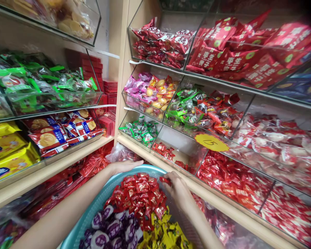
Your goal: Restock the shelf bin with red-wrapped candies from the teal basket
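Note:
A teal plastic basket [89, 204] stands below the shelves. Red-wrapped candies [137, 193] fill its far part, purple-and-white ones [114, 228] the near left, and yellow-wrapped ones [166, 231] the near right. Along the basket's far rim, my left hand [126, 166] lies with its fingers stretched out flat. My right hand [176, 188] is over the right rim, its fingers closed on a red-wrapped candy. Just beyond it is a shelf compartment with a few small red candies [163, 151].
Clear-walled bins of wrapped sweets line both shelf units. Wooden shelf edges [217, 197] run close to the basket. A yellow price tag marked 15 [211, 142] hangs on the right. Green-wrapped candies [142, 131] occupy the corner bin, and red bags [93, 162] lie under the left shelf.

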Motion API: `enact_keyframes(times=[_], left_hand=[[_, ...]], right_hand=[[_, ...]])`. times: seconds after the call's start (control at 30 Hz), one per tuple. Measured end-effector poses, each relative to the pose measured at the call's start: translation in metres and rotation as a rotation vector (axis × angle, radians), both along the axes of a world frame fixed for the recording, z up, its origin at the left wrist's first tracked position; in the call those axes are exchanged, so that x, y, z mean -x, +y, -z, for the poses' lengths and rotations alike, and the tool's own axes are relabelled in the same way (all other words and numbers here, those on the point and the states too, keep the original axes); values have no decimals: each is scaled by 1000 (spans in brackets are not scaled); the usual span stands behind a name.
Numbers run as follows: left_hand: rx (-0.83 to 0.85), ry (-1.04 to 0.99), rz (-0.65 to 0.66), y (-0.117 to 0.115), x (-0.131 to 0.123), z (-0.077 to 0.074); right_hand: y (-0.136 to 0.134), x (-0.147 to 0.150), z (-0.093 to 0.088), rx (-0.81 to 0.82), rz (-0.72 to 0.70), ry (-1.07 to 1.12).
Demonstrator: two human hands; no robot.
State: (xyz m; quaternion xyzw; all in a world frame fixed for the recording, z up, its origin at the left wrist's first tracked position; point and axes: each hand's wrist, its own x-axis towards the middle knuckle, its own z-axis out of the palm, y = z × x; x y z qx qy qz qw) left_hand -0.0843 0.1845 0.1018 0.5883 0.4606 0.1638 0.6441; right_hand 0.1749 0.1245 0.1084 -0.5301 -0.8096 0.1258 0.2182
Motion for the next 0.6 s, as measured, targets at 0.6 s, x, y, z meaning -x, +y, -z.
enact_keyframes(times=[0.6], left_hand=[[-76,121,-33,1,2,-2]], right_hand=[[-26,19,16,19,167,-392]])
